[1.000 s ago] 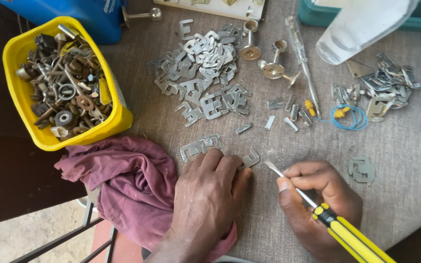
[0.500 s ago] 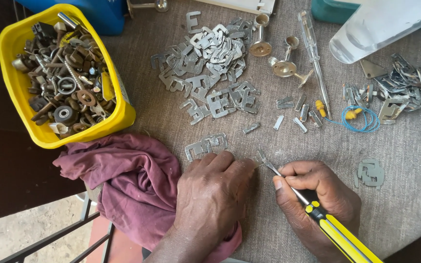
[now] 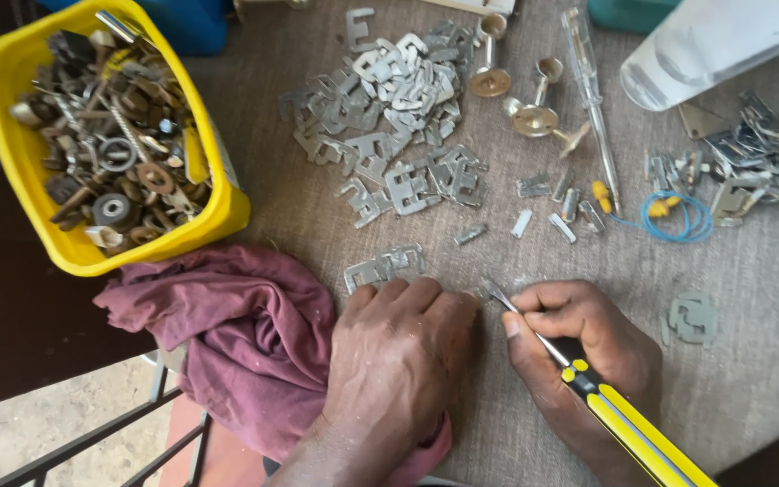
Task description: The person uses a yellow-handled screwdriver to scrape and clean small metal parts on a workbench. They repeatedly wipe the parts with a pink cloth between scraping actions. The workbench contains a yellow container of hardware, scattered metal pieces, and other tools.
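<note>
— Two hands are busy low in the frame. What step is this?

— Prying, I think. The left hand lies flat, palm down, pressing a small metal plate onto the surface. The right hand is closed tight around a yellow screwdriver; its tip touches that plate.

— What does the next move need?

— A firm press and a slow, careful tip, so nothing slips toward the pile of plates above.

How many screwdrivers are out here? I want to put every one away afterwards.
2: a yellow-and-black screwdriver in the right hand, and a clear-handled screwdriver lying near the brass fittings. Others may be hidden in the yellow bin.
</note>
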